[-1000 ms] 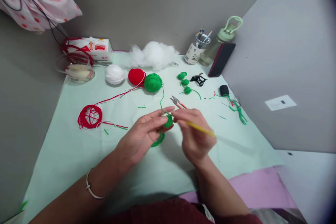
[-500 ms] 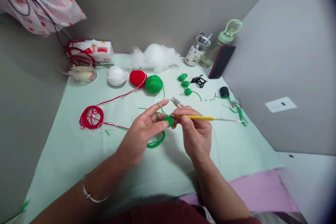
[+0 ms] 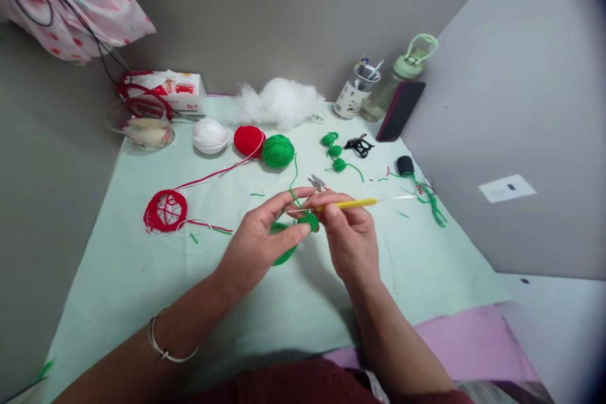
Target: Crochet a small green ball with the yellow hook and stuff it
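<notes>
Between thumb and fingers, my left hand (image 3: 258,237) pinches a small green crochet piece (image 3: 309,221). My right hand (image 3: 353,237) grips a yellow-handled crochet hook (image 3: 355,204) like a pencil, its metal shaft reaching left across the top of the piece. Green yarn (image 3: 296,170) runs from the green yarn ball (image 3: 278,151) down to my left fingers. Under my left hand lies a green ring-shaped piece (image 3: 285,255), partly hidden. Thread snips (image 3: 319,183) lie just beyond my fingers, their handles covered by my right hand.
Left of the green ball sit a red yarn ball (image 3: 249,141) and a white one (image 3: 209,136). A red yarn coil (image 3: 165,211) lies at left. White stuffing (image 3: 284,103), a pen cup (image 3: 356,93), a bottle (image 3: 386,85) and a phone (image 3: 401,111) line the back. Small green pieces (image 3: 338,165) lie beyond the snips.
The hook swung from tilted and blurred to nearly level, then shifted left, its shaft now extending past the green piece. My left index finger rose, then lowered again with the yarn.
</notes>
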The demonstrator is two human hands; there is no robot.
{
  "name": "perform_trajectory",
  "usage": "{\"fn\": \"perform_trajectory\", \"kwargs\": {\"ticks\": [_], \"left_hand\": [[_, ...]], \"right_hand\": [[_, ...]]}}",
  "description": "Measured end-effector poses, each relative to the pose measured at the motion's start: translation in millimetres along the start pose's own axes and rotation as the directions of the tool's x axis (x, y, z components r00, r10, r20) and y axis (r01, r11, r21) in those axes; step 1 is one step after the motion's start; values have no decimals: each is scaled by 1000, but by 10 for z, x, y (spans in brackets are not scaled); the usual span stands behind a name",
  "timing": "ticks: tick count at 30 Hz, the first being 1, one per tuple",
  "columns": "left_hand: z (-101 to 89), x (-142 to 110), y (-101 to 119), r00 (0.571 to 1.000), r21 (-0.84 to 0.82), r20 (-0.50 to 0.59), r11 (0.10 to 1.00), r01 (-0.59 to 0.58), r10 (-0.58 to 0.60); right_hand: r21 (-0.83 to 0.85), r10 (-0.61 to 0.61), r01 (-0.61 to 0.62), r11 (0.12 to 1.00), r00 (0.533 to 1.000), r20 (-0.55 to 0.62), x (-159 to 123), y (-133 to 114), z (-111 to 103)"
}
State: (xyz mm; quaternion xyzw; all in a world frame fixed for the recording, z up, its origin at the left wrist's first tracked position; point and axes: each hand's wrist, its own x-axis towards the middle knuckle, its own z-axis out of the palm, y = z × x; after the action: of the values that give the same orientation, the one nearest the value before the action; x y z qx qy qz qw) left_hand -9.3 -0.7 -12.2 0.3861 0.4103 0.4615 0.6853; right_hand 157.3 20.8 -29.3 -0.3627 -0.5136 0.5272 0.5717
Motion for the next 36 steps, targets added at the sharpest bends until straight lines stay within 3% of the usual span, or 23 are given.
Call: {"fn": "perform_trajectory", "kwargs": {"ticks": [2, 5, 10, 13, 25, 27, 31, 36], "left_hand": [[-10, -9, -4, 997, 122, -54, 992, -42, 49], [-42, -3, 12, 993, 170, -84, 983, -64, 79], [-48, 8, 55, 997, 51, -74, 998, -21, 24], [-26, 6, 70, 995, 12, -92, 999, -32, 33], [-54, -9, 58, 983, 174, -135, 980, -97, 121], [-44, -15, 55, 978, 204, -152, 972, -113, 146], [16, -45, 50, 955, 251, -205, 954, -162, 216], [111, -77, -6, 952, 140, -254, 980, -140, 172]], "right_hand": [[-83, -73, 71, 994, 997, -24, -32, 24, -1], [-60, -65, 60, 996, 994, -88, -27, 16, 2], [106, 42, -34, 994, 996, -78, 47, -49, 20], [91, 56, -50, 995, 996, -69, 55, -70, 12], [-165, -179, 171, 971, 983, -35, -85, -117, 27], [-291, -272, 254, 923, 962, -22, -115, -108, 32], [-504, -482, 462, 730, 870, 100, -170, -70, 14], [-650, -555, 593, 475, 775, 303, -199, -8, -31]]}}
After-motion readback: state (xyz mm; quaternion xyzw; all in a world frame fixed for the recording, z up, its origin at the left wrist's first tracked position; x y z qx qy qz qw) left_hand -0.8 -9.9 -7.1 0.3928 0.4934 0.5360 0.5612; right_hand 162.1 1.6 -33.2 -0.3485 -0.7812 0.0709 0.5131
